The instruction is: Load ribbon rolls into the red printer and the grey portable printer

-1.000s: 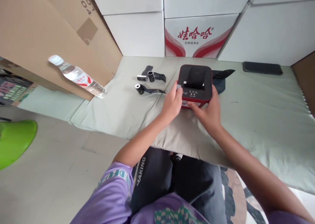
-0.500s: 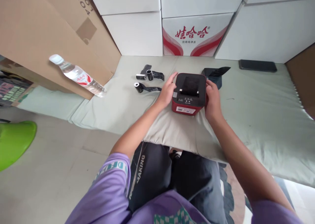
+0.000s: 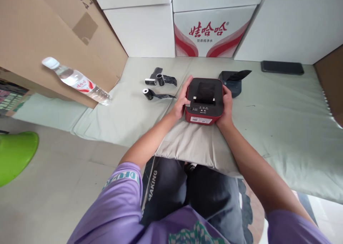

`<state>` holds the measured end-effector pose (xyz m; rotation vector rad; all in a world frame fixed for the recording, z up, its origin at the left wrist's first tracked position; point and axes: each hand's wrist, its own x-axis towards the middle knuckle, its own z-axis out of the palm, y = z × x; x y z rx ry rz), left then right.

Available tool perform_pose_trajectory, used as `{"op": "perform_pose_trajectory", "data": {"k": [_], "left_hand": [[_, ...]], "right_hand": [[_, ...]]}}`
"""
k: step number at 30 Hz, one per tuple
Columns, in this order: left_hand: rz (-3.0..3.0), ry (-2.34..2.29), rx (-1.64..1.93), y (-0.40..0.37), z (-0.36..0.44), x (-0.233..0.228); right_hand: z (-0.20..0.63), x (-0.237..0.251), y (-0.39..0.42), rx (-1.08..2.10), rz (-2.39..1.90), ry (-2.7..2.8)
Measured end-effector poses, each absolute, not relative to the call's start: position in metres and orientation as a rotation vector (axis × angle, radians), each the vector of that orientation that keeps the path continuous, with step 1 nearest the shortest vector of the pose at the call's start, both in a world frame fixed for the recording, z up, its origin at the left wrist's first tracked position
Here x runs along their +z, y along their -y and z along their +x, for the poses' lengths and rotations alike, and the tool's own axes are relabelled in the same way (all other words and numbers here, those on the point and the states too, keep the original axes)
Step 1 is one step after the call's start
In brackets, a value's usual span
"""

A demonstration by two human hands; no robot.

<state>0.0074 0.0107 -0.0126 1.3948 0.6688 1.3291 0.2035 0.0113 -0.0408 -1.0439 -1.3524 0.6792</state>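
Note:
A small receipt printer (image 3: 204, 110), with a black top and red lower body, is between my two hands. My left hand (image 3: 182, 99) grips its left side, thumb near the top edge. Against the right side presses my right hand (image 3: 226, 106), whose fingers are partly hidden behind the printer. Just behind it on the right is a dark box-shaped device (image 3: 233, 88) with a black strip sticking out. To the left of my left hand lie several small rolls of black paper, the nearest roll (image 3: 147, 93) trailing a loose strip.
White cartons (image 3: 211, 33) line the back of the pale green padded surface (image 3: 281, 129). At the left, a water bottle (image 3: 83, 82) is beside a big cardboard box (image 3: 66, 33). A black phone (image 3: 282, 67) lies at the back right. A green seat (image 3: 17, 154) is at the far left.
My right hand has shifted lower along the printer's right side, and my left hand fits closer around its left side. The view has moved slightly; the other things stay in place.

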Motion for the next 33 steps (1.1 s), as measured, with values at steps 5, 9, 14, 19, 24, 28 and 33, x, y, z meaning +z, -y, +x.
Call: {"op": "perform_pose_trajectory", "data": {"k": [5, 9, 14, 19, 24, 28, 33], "left_hand": [[1.342, -0.562, 1.33, -0.014, 0.009, -0.016], [1.344, -0.572, 1.345, -0.016, 0.006, -0.022], [1.292, -0.63, 1.15, -0.019, -0.011, -0.012], [1.221, -0.665, 0.964, -0.023, -0.021, -0.004], [1.269, -0.655, 0.968, -0.027, -0.019, -0.01], [1.274, -0.623, 0.983, -0.028, -0.018, -0.01], [1.289, -0.537, 1.023, -0.033, -0.015, -0.018]], "right_hand": [[0.201, -0.041, -0.013, 0.7, -1.037, 1.32], [0.202, -0.045, -0.015, 0.739, -0.993, 1.277], [0.201, -0.046, -0.016, 0.877, -0.829, 1.125], [0.195, -0.039, -0.011, 0.986, -0.739, 1.004], [0.192, -0.036, -0.01, 0.984, -0.739, 0.981], [0.192, -0.035, -0.01, 0.973, -0.737, 0.98], [0.192, -0.04, -0.012, 1.024, -0.714, 0.943]]}}
